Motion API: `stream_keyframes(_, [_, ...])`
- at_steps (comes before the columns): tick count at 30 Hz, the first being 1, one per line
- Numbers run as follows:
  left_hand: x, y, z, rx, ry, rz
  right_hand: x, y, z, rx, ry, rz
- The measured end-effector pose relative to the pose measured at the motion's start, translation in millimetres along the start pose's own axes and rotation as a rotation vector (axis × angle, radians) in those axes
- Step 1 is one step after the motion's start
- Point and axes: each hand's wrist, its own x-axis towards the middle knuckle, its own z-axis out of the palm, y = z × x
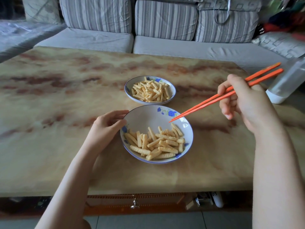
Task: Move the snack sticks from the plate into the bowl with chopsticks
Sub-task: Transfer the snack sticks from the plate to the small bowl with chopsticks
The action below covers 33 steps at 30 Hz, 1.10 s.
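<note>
We see the right hand [244, 103] pinching two long orange plastic chopsticks [203, 105], their tips closed together and carrying nothing, poised over the nearer white blue-flowered ceramic dish [145, 116]. The left hand [107, 128] grips that dish's rim, tilting it towards us, probably so the pale crinkle-cut snack sticks [158, 142] gather at one side. More sticks fill the farther matching dish [129, 85] on the marbled beige tabletop [66, 96]; we cannot tell which is plate, which bowl
</note>
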Motion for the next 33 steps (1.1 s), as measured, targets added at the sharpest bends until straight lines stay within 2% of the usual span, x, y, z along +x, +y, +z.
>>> stream_keyframes(10, [-2, 3, -1, -0.032, -0.010, -0.015, 0, 4, -7, -0.082, -0.051, 0.056])
stream_keyframes(15, [-1, 1, 0, -0.019, 0.007, -0.011, 1, 5, -5, -0.067, -0.007, 0.055])
stream_keyframes(25, [0, 1, -1, -0.037, -0.010, -0.022, 6, 7, 14, 0.223, 0.182, 0.010])
stream_keyframes(33, [-1, 2, 0, -0.046, 0.001, -0.025, 18, 13, 36, 0.452, 0.395, -0.029])
